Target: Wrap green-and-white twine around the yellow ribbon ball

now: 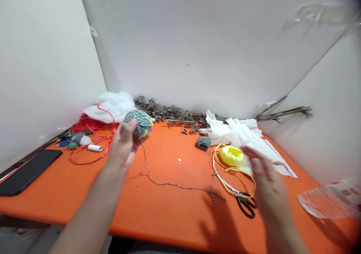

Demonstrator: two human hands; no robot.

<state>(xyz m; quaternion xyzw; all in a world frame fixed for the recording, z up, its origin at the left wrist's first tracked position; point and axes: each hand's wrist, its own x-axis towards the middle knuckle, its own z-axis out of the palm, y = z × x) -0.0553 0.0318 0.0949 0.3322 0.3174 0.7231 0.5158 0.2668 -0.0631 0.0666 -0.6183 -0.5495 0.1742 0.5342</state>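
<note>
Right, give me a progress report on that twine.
Done: a length of twine already lies unwound across the table, and a small twine ball sits wound. In hand: the left hand grips the big twine ball. Left: the scissors and yellow cord lie unheld, the open right hand above them.

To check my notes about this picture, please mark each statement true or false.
The left hand holds a ball of twine: true.
The right hand grips the yellow ball of string: false; it is open, beside the ball.
The scissors lie next to the phone: false; the scissors are on the right, the phone on the left.
The phone rests on the orange table: true.
</note>
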